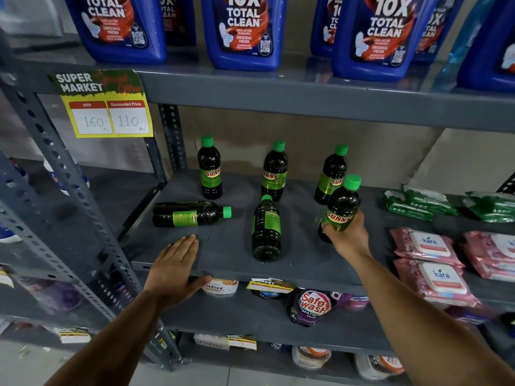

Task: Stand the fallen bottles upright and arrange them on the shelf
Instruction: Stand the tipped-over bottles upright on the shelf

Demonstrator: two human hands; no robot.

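Note:
Dark bottles with green caps and green "SUNNY" labels are on the grey middle shelf. Three stand upright at the back: a left one, a middle one and a right one. Two lie on their sides: one at the left with its cap pointing right, one in the middle with its cap pointing to the back. My right hand grips another bottle around its lower half, nearly upright. My left hand rests flat, fingers spread, on the shelf's front edge.
Large blue "10X Total Clean" jugs fill the shelf above. Green packs and pink "kara" wipe packs lie to the right on the same shelf. A yellow price tag hangs at the upper left. Pouches sit on the shelf below.

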